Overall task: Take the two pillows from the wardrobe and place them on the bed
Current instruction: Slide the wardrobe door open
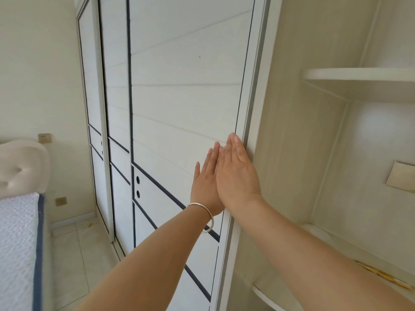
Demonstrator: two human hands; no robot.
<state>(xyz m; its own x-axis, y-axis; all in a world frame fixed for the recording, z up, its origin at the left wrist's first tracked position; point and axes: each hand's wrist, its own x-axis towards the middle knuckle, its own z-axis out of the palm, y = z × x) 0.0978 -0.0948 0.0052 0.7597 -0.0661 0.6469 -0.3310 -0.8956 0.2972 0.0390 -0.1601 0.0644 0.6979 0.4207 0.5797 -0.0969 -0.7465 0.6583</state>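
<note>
Flat hands (224, 178) on smooth white wardrobe door (179, 97)

The wardrobe door (186, 97) looks like smooth white board with faint horizontal grooves and thin dark inlaid lines, its frame a satin, metal-like strip. The open wardrobe side panel (298, 122) shows a pale, matt wood grain, and the shelf (359, 74) a smooth white finish. The bracelet (205, 217) is shiny silver metal, the headboard (21, 168) buttoned, faintly glossy upholstery, and the mattress (15, 243) textured white cloth with blue trim.
</note>
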